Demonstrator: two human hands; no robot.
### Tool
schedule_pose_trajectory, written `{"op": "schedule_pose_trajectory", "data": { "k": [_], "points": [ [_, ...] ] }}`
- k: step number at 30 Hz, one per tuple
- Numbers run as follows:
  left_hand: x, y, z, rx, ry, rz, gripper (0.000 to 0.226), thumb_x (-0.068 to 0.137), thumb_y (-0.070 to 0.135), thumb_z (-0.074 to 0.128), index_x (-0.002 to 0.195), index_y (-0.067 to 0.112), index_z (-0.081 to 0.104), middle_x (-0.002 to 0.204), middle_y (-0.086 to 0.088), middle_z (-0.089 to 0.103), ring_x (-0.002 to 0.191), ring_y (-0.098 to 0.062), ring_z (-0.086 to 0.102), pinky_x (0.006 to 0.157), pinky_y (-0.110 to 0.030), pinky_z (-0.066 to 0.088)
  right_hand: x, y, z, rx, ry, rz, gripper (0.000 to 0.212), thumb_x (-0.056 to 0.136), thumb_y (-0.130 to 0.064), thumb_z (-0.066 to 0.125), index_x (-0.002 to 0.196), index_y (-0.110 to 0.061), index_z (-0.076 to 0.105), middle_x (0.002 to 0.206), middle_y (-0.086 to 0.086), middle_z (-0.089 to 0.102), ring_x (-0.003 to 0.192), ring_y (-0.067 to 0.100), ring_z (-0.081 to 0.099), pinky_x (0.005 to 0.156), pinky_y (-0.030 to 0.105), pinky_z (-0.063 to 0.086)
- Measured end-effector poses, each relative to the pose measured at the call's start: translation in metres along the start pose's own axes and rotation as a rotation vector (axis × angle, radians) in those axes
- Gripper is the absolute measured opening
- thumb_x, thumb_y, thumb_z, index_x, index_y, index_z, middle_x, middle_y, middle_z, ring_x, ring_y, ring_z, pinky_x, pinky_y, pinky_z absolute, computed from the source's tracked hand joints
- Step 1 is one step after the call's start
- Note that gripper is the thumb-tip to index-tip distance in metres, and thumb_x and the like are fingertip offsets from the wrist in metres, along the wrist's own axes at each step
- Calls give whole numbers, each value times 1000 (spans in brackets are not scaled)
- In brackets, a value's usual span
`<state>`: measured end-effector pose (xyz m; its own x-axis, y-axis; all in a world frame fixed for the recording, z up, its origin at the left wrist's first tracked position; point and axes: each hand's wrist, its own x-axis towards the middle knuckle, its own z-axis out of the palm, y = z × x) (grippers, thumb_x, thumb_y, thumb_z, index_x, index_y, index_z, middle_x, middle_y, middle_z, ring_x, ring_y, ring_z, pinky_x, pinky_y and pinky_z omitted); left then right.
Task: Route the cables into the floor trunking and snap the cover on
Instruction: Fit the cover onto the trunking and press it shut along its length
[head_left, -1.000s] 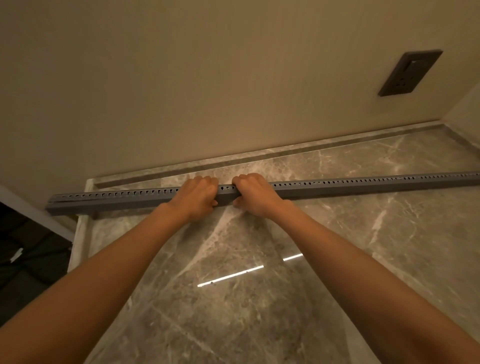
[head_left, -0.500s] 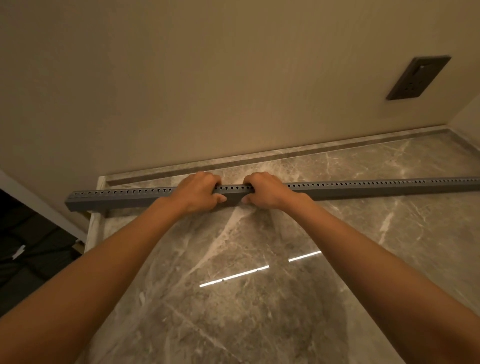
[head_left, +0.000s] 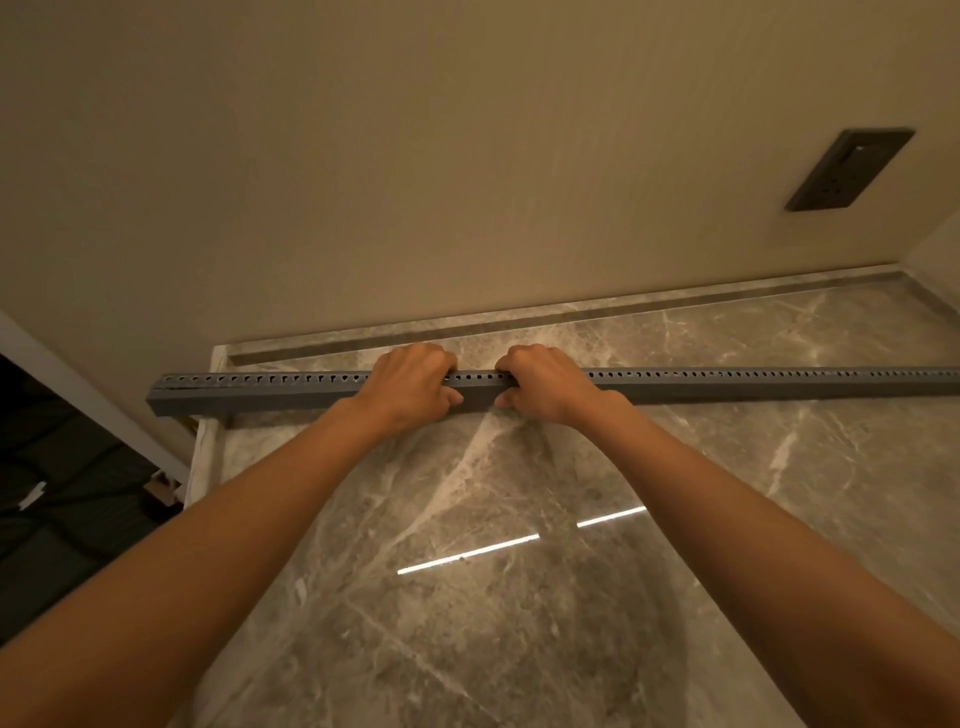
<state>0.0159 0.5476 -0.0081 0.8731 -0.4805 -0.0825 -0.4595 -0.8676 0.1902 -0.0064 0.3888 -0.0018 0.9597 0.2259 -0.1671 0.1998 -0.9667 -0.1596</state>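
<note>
Gripping the long grey perforated plastic trunking mid-length, left hand and right hand fingers closed around it; seating on marble floor apparently next.

Trunking lies on the floor, before the wall.

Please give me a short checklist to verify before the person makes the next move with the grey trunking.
1. Both hands grip the trunking: ok, left hand and right hand close together near its middle.
2. Left end on the marble floor: not ok, it overhangs the edge.
3. Right end position: cannot tell, out of frame.
4. Cables inside: cannot tell, none visible.
5. Cover fully snapped: cannot tell.
</note>
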Motion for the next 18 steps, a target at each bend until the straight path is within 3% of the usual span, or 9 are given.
{"op": "schedule_pose_trajectory", "data": {
  "k": [10,18],
  "points": [
    [-24,-59,-23,31,-120,-97,32,78,30,72,104,12,63,108,-9,66,98,-28,60,75,-34,48,21,-59,11,108,7,-69,28,85,-20,62,107,-3,56,114,17,58,104,34,55,85,40,43],
    [-31,-64,-12,66,-10,-28,22,81,18,61,100,6,60,108,-12,65,97,-31,59,77,-37,45,32,-73,14,6,39,-104,31,84,-21,63,106,-2,55,113,17,61,102,34,56,84,38,42]
  ]
}}
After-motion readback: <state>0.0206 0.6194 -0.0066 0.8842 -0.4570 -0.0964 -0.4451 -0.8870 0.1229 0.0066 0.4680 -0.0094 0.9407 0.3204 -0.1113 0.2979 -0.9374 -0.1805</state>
